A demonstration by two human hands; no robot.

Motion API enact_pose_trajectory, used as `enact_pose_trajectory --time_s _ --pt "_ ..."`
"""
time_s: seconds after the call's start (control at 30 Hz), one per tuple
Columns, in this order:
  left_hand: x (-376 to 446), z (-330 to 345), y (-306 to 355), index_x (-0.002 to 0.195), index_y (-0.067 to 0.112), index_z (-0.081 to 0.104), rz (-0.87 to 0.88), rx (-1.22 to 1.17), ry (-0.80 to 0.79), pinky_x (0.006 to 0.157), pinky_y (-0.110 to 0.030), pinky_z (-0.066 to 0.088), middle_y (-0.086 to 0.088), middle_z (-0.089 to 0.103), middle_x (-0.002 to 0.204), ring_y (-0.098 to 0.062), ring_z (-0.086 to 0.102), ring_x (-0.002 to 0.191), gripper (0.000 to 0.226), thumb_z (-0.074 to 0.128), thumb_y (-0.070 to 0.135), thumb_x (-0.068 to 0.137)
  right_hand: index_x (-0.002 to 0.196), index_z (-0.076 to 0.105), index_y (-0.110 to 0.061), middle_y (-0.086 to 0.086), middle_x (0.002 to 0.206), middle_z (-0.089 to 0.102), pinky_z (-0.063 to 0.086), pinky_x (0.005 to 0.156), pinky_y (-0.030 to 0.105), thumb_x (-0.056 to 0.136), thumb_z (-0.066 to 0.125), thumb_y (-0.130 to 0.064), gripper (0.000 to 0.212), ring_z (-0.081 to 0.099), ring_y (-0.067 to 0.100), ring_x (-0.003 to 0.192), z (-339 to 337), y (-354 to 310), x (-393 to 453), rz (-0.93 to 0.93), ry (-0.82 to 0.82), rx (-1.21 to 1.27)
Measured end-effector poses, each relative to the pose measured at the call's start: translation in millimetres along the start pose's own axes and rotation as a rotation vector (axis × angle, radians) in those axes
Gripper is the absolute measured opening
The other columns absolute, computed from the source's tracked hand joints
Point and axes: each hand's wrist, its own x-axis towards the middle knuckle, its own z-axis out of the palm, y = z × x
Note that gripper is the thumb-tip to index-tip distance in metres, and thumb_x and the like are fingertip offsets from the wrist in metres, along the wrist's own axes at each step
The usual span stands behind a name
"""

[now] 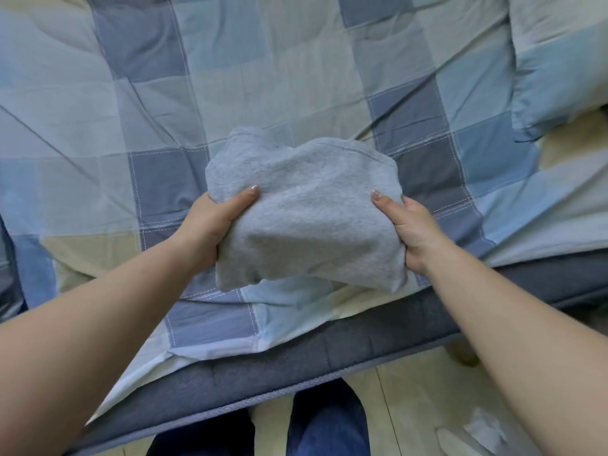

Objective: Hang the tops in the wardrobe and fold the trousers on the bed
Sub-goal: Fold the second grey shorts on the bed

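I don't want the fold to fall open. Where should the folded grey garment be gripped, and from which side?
Grip the folded grey garment at its two short ends, coming in from left and right, as the left hand and right hand do: thumbs on top, fingers underneath. It is a thick, soft bundle, so clamping both ends probably keeps the layers together.

Grey trousers [306, 212]: fuzzy matt fleece knit; quilt [263, 77]: smooth creased cotton-like cloth; mattress edge [362, 350]: coarse woven fabric.
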Motion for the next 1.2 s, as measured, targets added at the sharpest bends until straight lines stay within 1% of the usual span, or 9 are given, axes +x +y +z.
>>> enact_pose_trajectory --time_s 0.13,0.4,0.53,0.7,0.77,0.83,0.9,1.03,1.2 --pt "-45.3 -3.6 13.9 0.101 0.023 0.067 0.022 0.028 -0.078 0.06 -0.024 0.056 0.004 0.075 0.097 -0.014 0.072 0.087 0.045 0.08 0.041 0.062 0.11 0.063 -0.014 0.007 0.101 0.074 0.057 0.07 0.037 0.057 0.08 -0.042 0.062 0.071 0.025 0.091 3.5 4.5 -68.4 -0.033 0.053 0.064" --pt "-197.2 -10.1 73.6 0.108 0.025 0.064 0.103 0.182 -0.326 0.066 -0.024 0.057 0.005 0.074 0.1 -0.013 0.071 0.09 0.051 0.083 0.042 0.064 0.11 0.061 -0.018 0.005 0.101 0.074 0.058 0.065 0.035 0.07 0.071 -0.032 0.044 0.071 0.024 0.091 26.0 26.5 -283.8 -0.156 0.153 0.298" --pt "-282.3 -5.4 96.0 0.103 0.021 0.067 0.082 0.231 -0.462 0.062 -0.025 0.057 -0.002 0.075 0.098 -0.018 0.072 0.087 0.047 0.082 0.038 0.062 0.116 0.058 -0.018 0.007 0.103 0.073 0.057 0.065 0.036 0.074 0.068 -0.027 0.045 0.071 0.025 0.092 33.3 51.6 -396.0 -0.159 0.161 0.475" --pt "-358.4 2.6 108.2 0.115 0.015 0.064 0.027 0.319 -0.596 0.065 -0.03 0.058 -0.007 0.073 0.104 -0.024 0.071 0.094 0.075 0.087 0.047 0.051 0.118 0.061 -0.015 0.013 0.111 0.07 0.057 0.07 0.038 0.077 0.069 -0.019 0.042 0.068 0.03 0.099 32.1 91.0 -503.8 -0.188 0.148 0.612" --pt "-389.9 11.8 106.4 0.114 0.013 0.064 0.013 0.368 -0.661 0.065 -0.03 0.058 -0.009 0.073 0.104 -0.025 0.071 0.094 0.083 0.091 0.049 0.044 0.122 0.059 -0.015 0.015 0.115 0.068 0.057 0.072 0.04 0.078 0.069 -0.017 0.045 0.067 0.032 0.102 28.2 109.3 -544.5 -0.213 0.187 0.658" --pt "-420.5 24.7 100.9 0.111 0.011 0.065 0.002 0.427 -0.719 0.062 -0.028 0.057 -0.009 0.074 0.1 -0.024 0.072 0.09 0.077 0.09 0.047 0.048 0.123 0.059 -0.013 0.016 0.115 0.067 0.057 0.073 0.041 0.079 0.066 -0.015 0.045 0.066 0.032 0.103 24.2 129.4 -582.6 -0.255 0.238 0.698" --pt "-450.3 40.2 92.2 0.112 0.014 0.064 0.002 0.484 -0.779 0.06 -0.027 0.057 -0.007 0.074 0.099 -0.023 0.072 0.088 0.067 0.088 0.042 0.057 0.116 0.065 -0.014 0.015 0.114 0.068 0.057 0.075 0.04 0.074 0.073 -0.017 0.043 0.067 0.031 0.103 19.6 152.2 -620.2 -0.316 0.256 0.732" --pt "-508.3 79.9 61.1 0.111 0.022 0.063 0.019 0.593 -0.903 0.061 -0.029 0.058 -0.004 0.074 0.099 -0.023 0.072 0.09 0.068 0.089 0.046 0.053 0.107 0.071 -0.019 0.012 0.114 0.069 0.056 0.078 0.037 0.063 0.087 -0.027 0.047 0.065 0.029 0.106 4.2 203.0 -695.1 -0.423 0.286 0.755" --pt "-615.0 139.6 -18.5 0.104 0.017 0.067 -0.041 0.699 -1.099 0.057 -0.03 0.058 -0.007 0.075 0.095 -0.024 0.073 0.084 0.055 0.085 0.038 0.057 0.105 0.073 -0.019 0.012 0.112 0.07 0.056 0.078 0.036 0.062 0.089 -0.031 0.047 0.066 0.029 0.105 -22.4 303.6 -805.3 -0.542 0.454 0.886"
